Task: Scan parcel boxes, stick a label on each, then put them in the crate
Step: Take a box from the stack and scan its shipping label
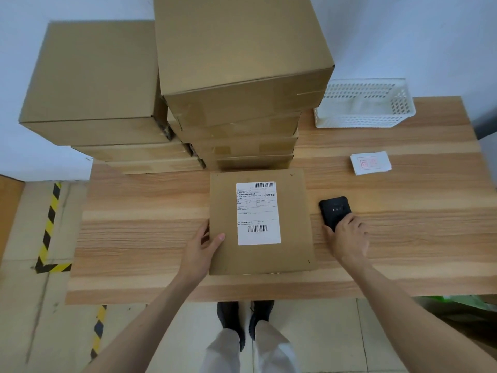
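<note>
Head view: flat parcel box [262,222] lies on the wooden counter [145,211], centre front, w/ a white shipping label [258,213] on its top face, barcodes at label's top & bottom. Left hand [200,247] grips the box's left edge near the front corner: thumb on top, fingers [206,228] curled round the side. Right hand [349,238] rests on a black handheld scanner [334,212] lying on the counter just right of the box; fingers bent over its near end, grasping it. Scanner & box apart, not touching.

Behind the box: two stacks of brown cartons [236,76], the right stack taller, the left stack [94,84] hanging over the counter's back-left corner. White plastic crate [365,103] at back right of counter, near the wall. Small pile of stickers [370,162] w/ red print between crate & scanner, well apart from both. Floor below shows yellow-black hazard tape [49,224]; person's dark shoes [246,319] under the counter's front edge.
</note>
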